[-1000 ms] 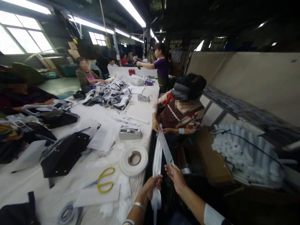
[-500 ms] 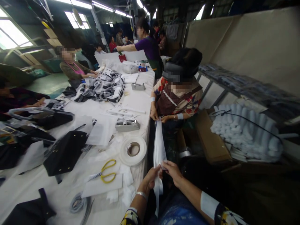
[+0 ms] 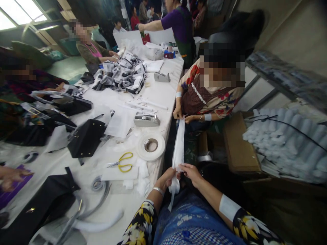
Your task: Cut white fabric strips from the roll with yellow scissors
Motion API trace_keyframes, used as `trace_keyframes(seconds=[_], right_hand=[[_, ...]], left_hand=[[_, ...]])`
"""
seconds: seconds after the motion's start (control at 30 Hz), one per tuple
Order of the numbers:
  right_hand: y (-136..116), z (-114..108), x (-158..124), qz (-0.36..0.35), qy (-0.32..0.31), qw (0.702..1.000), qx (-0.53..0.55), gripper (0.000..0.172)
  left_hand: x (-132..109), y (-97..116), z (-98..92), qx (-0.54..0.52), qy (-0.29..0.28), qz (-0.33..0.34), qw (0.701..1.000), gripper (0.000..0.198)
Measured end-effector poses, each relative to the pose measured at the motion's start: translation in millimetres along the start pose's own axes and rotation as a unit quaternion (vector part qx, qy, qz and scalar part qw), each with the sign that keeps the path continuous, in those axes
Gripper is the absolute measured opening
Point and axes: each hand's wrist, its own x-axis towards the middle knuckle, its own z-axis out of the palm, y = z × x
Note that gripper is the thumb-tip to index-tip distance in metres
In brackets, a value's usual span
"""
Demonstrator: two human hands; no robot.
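A long white strip [image 3: 179, 144] of thin, slightly shiny material is stretched between me and a co-worker [image 3: 212, 92] seated ahead, whose hands pinch its far end. My left hand [image 3: 167, 178] is closed around the near part, and a loop and a loose tail of it hang below. Beside it, my right hand [image 3: 190, 173] pinches the strip's near right edge between thumb and fingers. To the left on the table lie a large white roll of tape [image 3: 158, 147] and yellow-handled scissors [image 3: 125, 162].
The white-covered table [image 3: 120, 197] runs along my left, carrying black bags [image 3: 87, 137], a tape dispenser [image 3: 146, 120] and a heap of wrapped pieces [image 3: 122, 73]. At right, a cardboard box [image 3: 241, 143] stands by bundled white rolls [image 3: 288, 136]. Another person's hand [image 3: 12, 177] reaches in at far left.
My view has tilted down and shifted left, so more of the near table and my apron shows. Both my hands still grip the strip, and the co-worker keeps hold of its far end.
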Motion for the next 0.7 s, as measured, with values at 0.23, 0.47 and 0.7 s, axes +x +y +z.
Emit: trace_keyframes(seconds=[0.23, 0.47, 0.7], right_hand=[[0, -1, 1, -0.012, -0.035, 0.999, -0.032, 0.026], [0, 0, 3, -0.04, -0.03, 0.997, -0.058, 0.031], [1, 4, 2, 0.003, -0.039, 0.999, -0.035, 0.032]], left_hand=[[-4, 1, 0.9, -0.008, -0.006, -0.005, 1.0, 0.021], [-6, 0, -8.7, 0.006, -0.015, -0.007, 1.0, 0.024], [-10, 1, -1.3, -0.015, -0.031, -0.014, 0.999, 0.031]])
